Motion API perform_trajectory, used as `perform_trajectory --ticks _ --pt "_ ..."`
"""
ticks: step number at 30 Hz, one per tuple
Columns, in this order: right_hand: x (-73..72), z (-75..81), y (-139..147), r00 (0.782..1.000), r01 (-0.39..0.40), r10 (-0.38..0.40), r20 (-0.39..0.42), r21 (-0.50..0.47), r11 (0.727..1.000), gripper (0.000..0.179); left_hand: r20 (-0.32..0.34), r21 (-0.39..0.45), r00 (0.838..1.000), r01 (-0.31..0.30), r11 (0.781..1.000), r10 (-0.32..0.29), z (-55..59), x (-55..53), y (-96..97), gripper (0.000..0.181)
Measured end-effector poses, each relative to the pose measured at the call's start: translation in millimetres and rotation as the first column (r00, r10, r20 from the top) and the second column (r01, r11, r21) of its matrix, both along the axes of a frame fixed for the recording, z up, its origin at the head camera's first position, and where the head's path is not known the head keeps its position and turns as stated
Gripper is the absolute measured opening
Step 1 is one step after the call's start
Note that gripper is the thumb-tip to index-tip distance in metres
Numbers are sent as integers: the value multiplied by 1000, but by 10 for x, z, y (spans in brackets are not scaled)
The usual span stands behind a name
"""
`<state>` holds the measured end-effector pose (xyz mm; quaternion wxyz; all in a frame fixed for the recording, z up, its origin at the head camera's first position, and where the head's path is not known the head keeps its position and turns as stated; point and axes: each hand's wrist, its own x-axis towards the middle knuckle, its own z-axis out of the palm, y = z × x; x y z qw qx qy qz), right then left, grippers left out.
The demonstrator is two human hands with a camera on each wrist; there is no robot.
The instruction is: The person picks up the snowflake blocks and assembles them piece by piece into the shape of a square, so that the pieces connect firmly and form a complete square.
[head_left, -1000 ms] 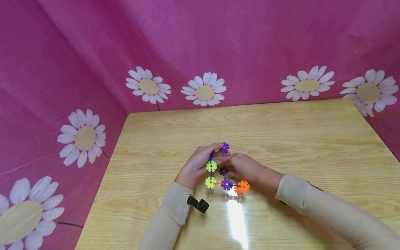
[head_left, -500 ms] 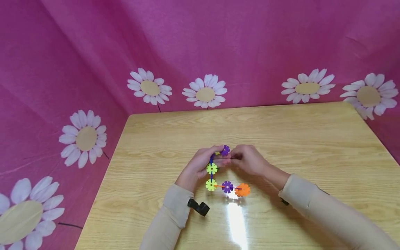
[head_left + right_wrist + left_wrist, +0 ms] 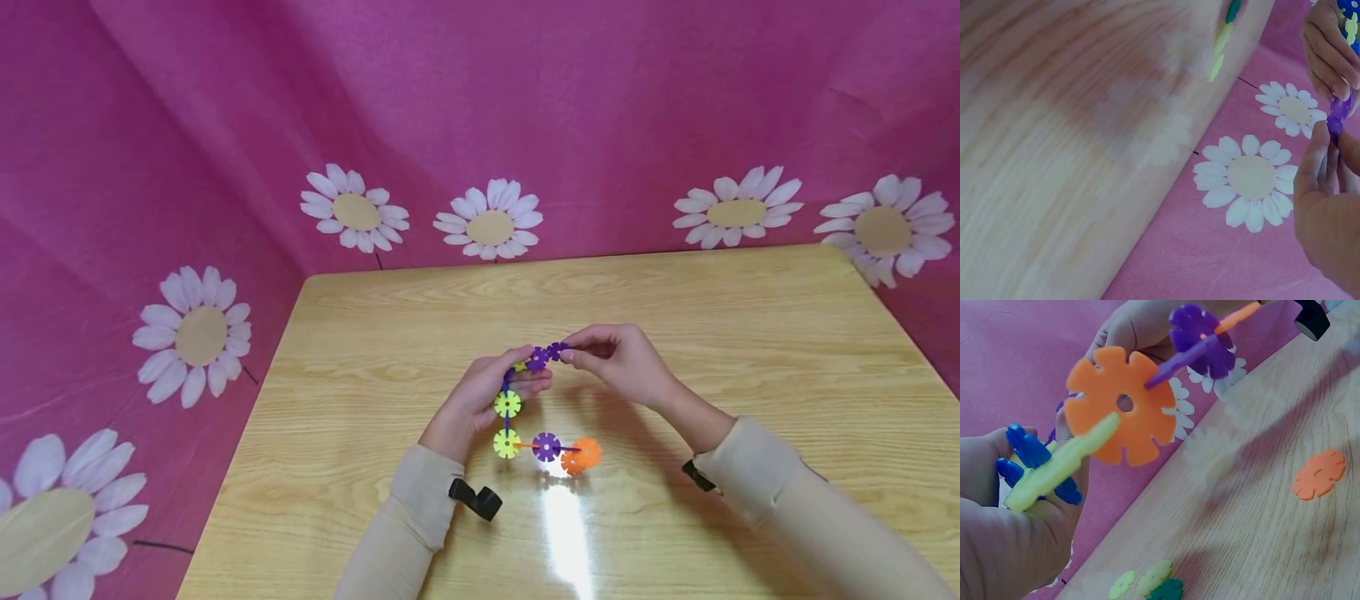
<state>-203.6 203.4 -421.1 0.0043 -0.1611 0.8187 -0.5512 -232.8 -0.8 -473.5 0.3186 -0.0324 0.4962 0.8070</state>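
In the head view my left hand point(image 3: 480, 390) grips a chain of slotted plastic discs by its upper part. Yellow discs point(image 3: 507, 404), a purple disc point(image 3: 546, 447) and an orange disc point(image 3: 587, 452) hang toward me. Between finger and thumb, my right hand point(image 3: 630, 367) pinches another purple disc point(image 3: 557, 351). It meets the purple disc point(image 3: 537, 358) at the chain's upper end; whether their slots interlock I cannot tell. Blue discs point(image 3: 1029, 447) sit in my left palm in the left wrist view, partly hidden by a yellow disc point(image 3: 1063, 465).
In the left wrist view a loose orange disc point(image 3: 1319, 474) lies on the wooden table point(image 3: 1260, 506). Yellow discs point(image 3: 1155, 578) and a green disc point(image 3: 1166, 590) lie near its edge. A pink flowered cloth point(image 3: 600, 125) stands behind the table.
My right hand has moved up and to the right from beside the left fingers, bringing its purple disc to the chain's upper end. My left hand has stayed nearly still.
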Motion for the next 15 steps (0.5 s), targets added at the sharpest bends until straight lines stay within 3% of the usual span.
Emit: perform_trajectory --ticks 6,15 --pt "18 1 -7 1000 23 -24 -6 -29 999 14 4 1 1000 10 1000 -10 -9 -14 -4 47" --pt "-3 5 0 1000 -7 7 0 -35 999 13 -15 3 1000 9 1000 -9 -6 -7 -2 48"
